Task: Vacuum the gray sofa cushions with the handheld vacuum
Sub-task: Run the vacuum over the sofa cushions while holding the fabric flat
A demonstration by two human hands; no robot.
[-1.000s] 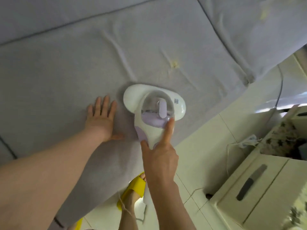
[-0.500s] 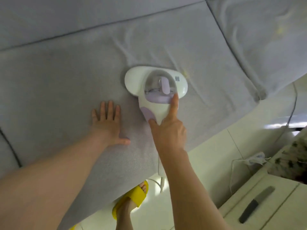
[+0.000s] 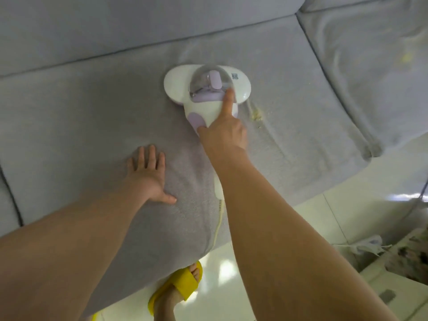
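While right grip (image 3: 223,137) holds the rear handle, the best hold, of the likely light, rigid white-and-lilac plastic handheld vacuum (image 3: 178,85) mid gray fabric sofa cushion (image 3: 69,112), left grip (image 3: 148,177) presses flat, fingers straight, beside it.

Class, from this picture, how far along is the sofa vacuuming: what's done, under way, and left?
Done: the seat cushion left of the handheld vacuum looks crumb-free. In hand: the right hand grips it; the left hand lies flat on the cushion. Left: yellow crumbs beside the vacuum, and the right cushion.
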